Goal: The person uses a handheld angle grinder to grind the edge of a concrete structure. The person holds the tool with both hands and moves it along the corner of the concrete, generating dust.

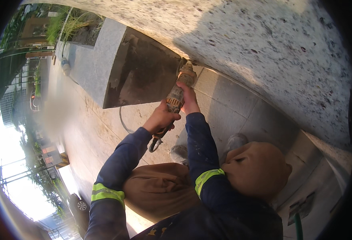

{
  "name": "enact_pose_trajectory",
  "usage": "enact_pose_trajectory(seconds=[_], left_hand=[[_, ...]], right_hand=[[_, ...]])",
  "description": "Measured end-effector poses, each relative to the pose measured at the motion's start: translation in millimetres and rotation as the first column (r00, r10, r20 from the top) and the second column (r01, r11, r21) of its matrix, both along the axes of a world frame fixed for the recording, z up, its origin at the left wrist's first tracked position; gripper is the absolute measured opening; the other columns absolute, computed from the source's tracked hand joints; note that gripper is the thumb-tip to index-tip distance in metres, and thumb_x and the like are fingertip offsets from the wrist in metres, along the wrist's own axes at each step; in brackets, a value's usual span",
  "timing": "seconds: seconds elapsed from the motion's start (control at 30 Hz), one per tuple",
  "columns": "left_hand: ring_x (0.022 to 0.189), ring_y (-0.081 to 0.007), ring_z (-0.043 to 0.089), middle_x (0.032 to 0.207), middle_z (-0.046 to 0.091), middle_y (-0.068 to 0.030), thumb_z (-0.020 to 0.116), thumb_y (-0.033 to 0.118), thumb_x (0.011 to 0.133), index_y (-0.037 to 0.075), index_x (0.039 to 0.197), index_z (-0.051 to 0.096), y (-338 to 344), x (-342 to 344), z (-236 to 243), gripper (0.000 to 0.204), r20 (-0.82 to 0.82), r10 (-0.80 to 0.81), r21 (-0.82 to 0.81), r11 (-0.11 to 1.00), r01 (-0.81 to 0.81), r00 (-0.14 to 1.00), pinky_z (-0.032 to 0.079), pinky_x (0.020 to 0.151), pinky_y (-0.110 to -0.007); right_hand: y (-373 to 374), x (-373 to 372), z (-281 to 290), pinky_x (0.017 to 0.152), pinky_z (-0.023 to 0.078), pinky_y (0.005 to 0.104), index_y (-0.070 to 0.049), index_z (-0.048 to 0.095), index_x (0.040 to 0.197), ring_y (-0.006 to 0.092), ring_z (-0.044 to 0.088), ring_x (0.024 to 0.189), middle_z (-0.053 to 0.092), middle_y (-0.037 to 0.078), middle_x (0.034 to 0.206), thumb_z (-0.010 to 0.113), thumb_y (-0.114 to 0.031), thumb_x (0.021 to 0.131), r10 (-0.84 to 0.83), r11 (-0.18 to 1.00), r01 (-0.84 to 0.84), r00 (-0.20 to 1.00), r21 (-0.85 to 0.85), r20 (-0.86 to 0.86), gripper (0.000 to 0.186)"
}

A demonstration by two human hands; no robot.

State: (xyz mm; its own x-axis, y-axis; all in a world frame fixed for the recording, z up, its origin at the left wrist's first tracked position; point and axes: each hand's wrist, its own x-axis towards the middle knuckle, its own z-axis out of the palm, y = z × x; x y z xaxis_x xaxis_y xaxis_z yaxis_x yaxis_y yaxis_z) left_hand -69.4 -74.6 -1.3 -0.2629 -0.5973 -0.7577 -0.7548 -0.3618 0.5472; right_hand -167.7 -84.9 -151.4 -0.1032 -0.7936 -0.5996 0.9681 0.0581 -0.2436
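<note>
An angle grinder, dusty with orange parts, is gripped in both my hands. My left hand wraps round its rear body, near where the cord comes out. My right hand closes on the body farther forward, just behind the head. The tool's head reaches the narrow corner where the speckled stone wall meets a dark, bare, rough panel. I cannot make out the disc clearly, nor whether it touches either surface.
Paving slabs lie below, with my dusty shoes on them. A power cord loops left of the tool. Grey stone edging borders a planter at upper left, beside a blue connector. A green hose shows lower right.
</note>
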Motion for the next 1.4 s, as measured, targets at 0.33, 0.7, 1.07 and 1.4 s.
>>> enact_pose_trajectory(seconds=[0.33, 0.7, 1.07, 1.4], left_hand=[[0.052, -0.0198, 0.062, 0.087, 0.059, -0.0150, 0.073, 0.007, 0.077, 0.000, 0.131, 0.033, -1.8, 3.7, -5.5, 0.068, 0.004, -0.007, 0.014, 1.000, 0.006, 1.000, 0.051, 0.043, -0.033], [0.050, -0.0192, 0.060, 0.086, 0.059, -0.0143, 0.073, 0.005, 0.078, 0.002, 0.136, 0.030, 3.7, 4.6, 0.4, 0.073, -0.032, 0.019, 0.039, 0.999, -0.018, 0.999, 0.050, 0.042, -0.032], [0.050, -0.0190, 0.060, 0.088, 0.059, -0.0140, 0.072, 0.003, 0.078, 0.005, 0.140, 0.026, -3.2, 6.5, -5.1, 0.077, -0.026, 0.015, 0.044, 0.999, -0.014, 1.000, 0.049, 0.041, -0.032], [0.049, -0.0187, 0.059, 0.088, 0.059, -0.0142, 0.071, 0.001, 0.078, 0.005, 0.141, 0.025, -1.8, 7.6, -6.2, 0.077, -0.033, 0.017, 0.049, 0.999, -0.015, 0.999, 0.049, 0.041, -0.032]], right_hand=[[-0.5, 0.2, 1.3, 0.065, 0.057, 0.0413, -0.002, 0.055, 0.110, 0.0230, 0.066, 0.073, 0.062, 0.008, 0.089, 0.075, -0.020, 0.079, -0.007, 0.999, 0.008, 0.999, 0.033, -0.034, 0.041], [1.5, 7.9, -5.7, 0.067, 0.057, 0.0417, -0.001, 0.053, 0.115, 0.0242, 0.068, 0.079, 0.064, 0.010, 0.095, 0.074, -0.022, 0.080, 0.003, 0.996, 0.001, 0.999, 0.092, -0.043, 0.047], [-2.2, 7.3, -5.7, 0.070, 0.058, 0.0435, 0.001, 0.053, 0.117, 0.0265, 0.069, 0.080, 0.065, 0.012, 0.097, 0.072, -0.022, 0.081, 0.033, 0.996, -0.029, 0.998, 0.082, -0.051, 0.047], [-0.2, 7.1, -4.8, 0.070, 0.058, 0.0428, 0.001, 0.052, 0.117, 0.0257, 0.068, 0.081, 0.064, 0.012, 0.097, 0.073, -0.020, 0.080, -0.006, 0.997, 0.007, 1.000, 0.074, -0.005, 0.048]])
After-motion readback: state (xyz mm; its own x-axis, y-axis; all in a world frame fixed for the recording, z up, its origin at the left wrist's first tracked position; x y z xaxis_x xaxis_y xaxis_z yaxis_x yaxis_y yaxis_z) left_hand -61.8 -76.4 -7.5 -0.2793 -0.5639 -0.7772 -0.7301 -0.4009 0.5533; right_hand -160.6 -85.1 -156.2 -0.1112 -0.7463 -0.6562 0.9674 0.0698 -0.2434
